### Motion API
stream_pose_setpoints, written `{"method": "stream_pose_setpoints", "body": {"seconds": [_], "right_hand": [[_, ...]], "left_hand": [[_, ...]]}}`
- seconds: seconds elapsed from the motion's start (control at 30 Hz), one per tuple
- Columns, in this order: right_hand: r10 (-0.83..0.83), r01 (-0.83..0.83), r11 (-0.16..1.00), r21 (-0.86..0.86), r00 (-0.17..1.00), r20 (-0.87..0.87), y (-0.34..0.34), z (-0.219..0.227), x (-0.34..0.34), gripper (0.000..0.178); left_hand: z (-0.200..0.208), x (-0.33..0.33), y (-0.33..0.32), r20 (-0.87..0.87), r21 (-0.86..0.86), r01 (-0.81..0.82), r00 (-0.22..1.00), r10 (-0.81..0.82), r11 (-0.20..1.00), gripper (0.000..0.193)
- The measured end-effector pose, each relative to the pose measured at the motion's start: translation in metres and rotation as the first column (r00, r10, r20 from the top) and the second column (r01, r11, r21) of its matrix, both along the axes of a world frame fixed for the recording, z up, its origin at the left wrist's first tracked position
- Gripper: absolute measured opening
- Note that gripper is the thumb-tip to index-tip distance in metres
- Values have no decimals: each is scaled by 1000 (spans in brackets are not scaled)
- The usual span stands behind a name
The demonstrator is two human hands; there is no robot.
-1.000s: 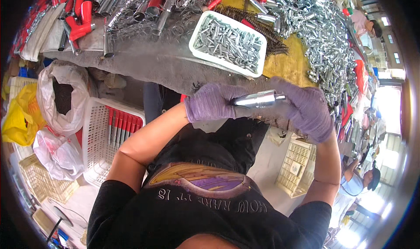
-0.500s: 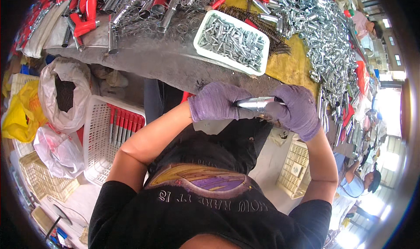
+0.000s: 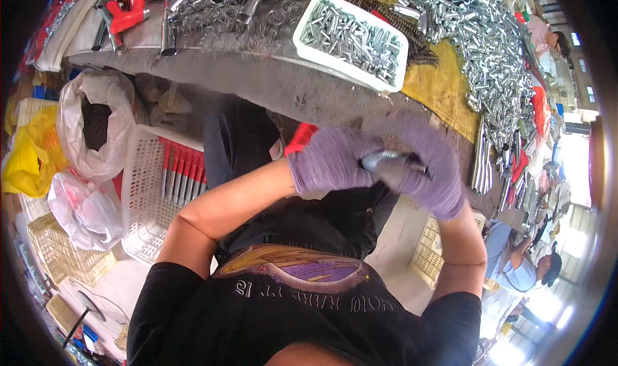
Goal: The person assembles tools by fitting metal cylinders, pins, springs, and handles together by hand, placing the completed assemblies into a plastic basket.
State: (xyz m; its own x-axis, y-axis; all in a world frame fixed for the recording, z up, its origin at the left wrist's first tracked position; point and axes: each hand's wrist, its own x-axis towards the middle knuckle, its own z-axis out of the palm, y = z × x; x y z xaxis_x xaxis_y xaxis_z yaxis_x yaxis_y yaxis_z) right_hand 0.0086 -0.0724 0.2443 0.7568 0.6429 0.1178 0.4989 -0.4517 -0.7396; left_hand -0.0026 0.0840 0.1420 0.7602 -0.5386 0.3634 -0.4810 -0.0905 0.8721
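We can't make out either end of the tube (image 3: pixel 380 159), hidden or blurred, but it runs roughly left-right near the bench (image 3: pixel 257 75) edge, shiny grey, between our left hand (image 3: pixel 331 161), wrapped round it, and our right hand (image 3: pixel 435 168), its grip too smeared to tell.

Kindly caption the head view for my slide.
Gloved left hand gripping a metal tube, gloved right hand at its end, metal pieces in tray beyond.

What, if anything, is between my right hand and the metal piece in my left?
Nothing visible, apart from the purple glove. Your right hand is at the metal piece showing from your left hand, though blur hides the exact contact. The white tray lies beyond both hands, not between.
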Motion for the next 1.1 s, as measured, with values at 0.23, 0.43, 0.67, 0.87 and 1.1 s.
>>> {"method": "stream_pose_setpoints", "body": {"seconds": [0.23,0.43,0.67,0.87,1.1], "right_hand": [[752,-480,611,630,601,-271,27,-12,-51,19],[-566,508,752,420,824,15,59,-12,-109,8],[331,-255,877,407,935,-128,37,-1,-107,4],[-440,472,829,301,882,-171,44,-47,-111,29],[107,-60,873,-484,992,70,-20,-98,-106,86]], "left_hand": [[35,-57,-17,-50,-348,64,995,-87,935,25],[-20,-78,-16,191,2,-120,975,117,993,33],[-56,-107,-37,136,-167,-156,974,180,974,29],[-64,-105,-28,262,123,-318,924,279,940,18],[-109,-72,0,-741,-359,-925,201,-641,124,12]]}}
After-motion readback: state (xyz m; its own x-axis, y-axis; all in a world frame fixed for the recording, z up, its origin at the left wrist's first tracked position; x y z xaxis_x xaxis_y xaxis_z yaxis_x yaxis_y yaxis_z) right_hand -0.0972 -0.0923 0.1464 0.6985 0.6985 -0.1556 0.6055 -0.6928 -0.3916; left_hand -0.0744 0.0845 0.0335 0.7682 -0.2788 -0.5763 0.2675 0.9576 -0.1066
